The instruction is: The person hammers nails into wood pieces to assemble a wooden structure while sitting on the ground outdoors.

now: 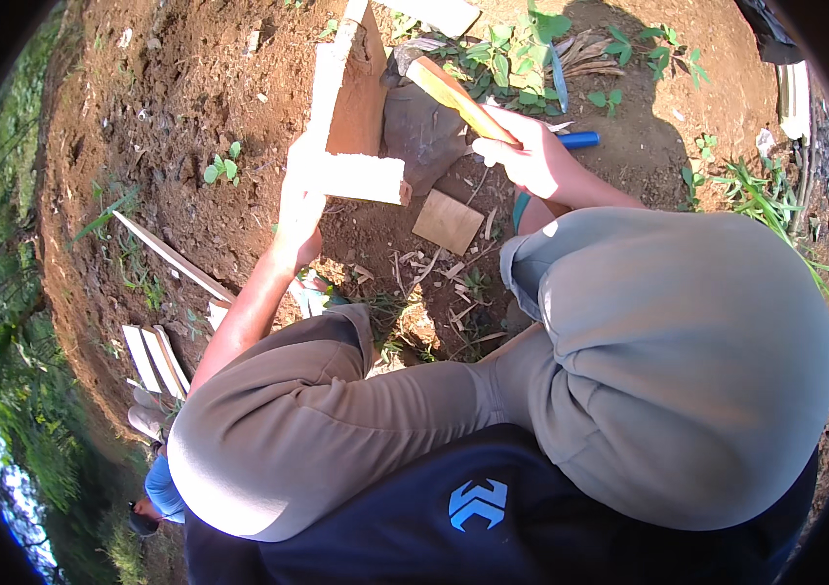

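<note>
My left hand (299, 210) grips the corner of a wooden frame, made of a long plank (354, 97) and a shorter, sunlit board (366, 179) set across its near end. In my right hand (535, 158) is the wooden handle of a hammer (458, 97). Its dark head lies close to the plank's right side, above a large grey-brown stone (422, 136); whether it touches the wood I cannot tell. A small square wood block (448, 222) lies on the soil between my hands.
Wood shavings (424, 273) litter the ground by my feet. A blue handle (578, 139) lies beyond my right wrist. Loose wood strips (156, 359) and a long stick (176, 255) are at left. Green plants (522, 58) grow ahead. Another person (163, 487) is at lower left.
</note>
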`<state>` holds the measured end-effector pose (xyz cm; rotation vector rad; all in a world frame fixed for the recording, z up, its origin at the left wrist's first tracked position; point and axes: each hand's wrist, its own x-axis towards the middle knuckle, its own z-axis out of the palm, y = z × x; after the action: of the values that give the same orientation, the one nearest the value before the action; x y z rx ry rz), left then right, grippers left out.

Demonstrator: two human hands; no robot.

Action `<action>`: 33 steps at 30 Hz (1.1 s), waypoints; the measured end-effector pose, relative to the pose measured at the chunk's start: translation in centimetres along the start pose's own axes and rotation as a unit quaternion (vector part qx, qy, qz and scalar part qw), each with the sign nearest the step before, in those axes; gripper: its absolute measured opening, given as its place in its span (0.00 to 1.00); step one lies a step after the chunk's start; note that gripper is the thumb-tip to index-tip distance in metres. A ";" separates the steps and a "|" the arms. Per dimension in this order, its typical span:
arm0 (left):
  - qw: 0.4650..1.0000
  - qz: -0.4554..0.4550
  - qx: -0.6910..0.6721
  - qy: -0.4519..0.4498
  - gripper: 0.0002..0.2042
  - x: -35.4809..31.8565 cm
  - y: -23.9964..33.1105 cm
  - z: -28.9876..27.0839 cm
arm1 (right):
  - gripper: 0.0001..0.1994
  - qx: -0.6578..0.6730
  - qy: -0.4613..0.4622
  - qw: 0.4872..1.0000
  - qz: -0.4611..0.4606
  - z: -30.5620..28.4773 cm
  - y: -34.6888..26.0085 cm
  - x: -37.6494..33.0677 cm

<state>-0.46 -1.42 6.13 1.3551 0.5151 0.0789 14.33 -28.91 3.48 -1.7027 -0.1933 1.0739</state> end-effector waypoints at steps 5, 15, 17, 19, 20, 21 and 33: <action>0.935 0.153 0.211 -0.240 0.43 4.3 1.4 -4.4 | 0.25 -0.005 -0.008 1.000 0.013 -0.3 -0.3 0.2; 0.959 -0.074 0.271 -0.033 0.25 10.0 7.2 -0.3 | 0.22 0.011 -0.015 1.000 -0.007 -1.0 0.9 0.6; 0.954 -0.086 0.287 -0.025 0.20 9.9 6.7 -1.1 | 0.22 0.018 -0.014 0.999 -0.032 -1.5 0.7 0.5; 0.950 -0.074 0.302 -0.012 0.18 9.2 5.9 -1.9 | 0.22 -0.003 -0.026 0.999 -0.048 -2.4 0.9 0.7; 0.949 -0.067 0.309 -0.005 0.17 8.9 5.5 -2.3 | 0.23 -0.004 -0.015 0.999 -0.048 -2.6 0.9 0.6; 0.931 -0.039 0.361 0.021 0.17 8.5 4.8 -2.7 | 0.23 -0.005 -0.005 0.999 -0.047 -2.8 0.8 0.5; 0.995 -0.096 0.024 0.000 0.24 1.0 3.6 -0.8 | 0.23 -0.125 -0.011 0.989 -0.077 -3.1 1.8 -0.1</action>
<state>0.93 0.50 9.12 1.3454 0.6489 -0.0917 15.89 -31.88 2.14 -1.8643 -0.4828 0.9847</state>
